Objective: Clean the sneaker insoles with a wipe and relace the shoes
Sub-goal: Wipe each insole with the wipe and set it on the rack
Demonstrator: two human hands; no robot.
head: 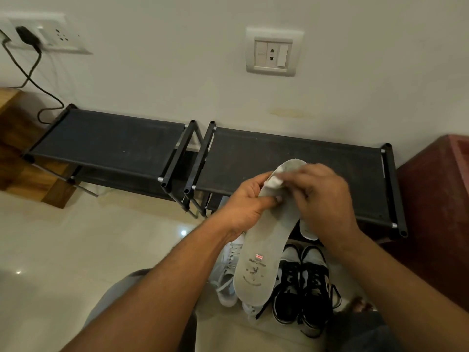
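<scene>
1 wipe (273,181) on 1 insole (256,270)

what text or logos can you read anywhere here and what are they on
"REDTAPE", probably: upside down and blurred, printed on the grey insole near its heel.
On the red badge next to it: lettering too small to read.
The curved small print closer to the heel: too blurred to read.
No text visible on the wipe, black sneakers or wall socket.
</scene>
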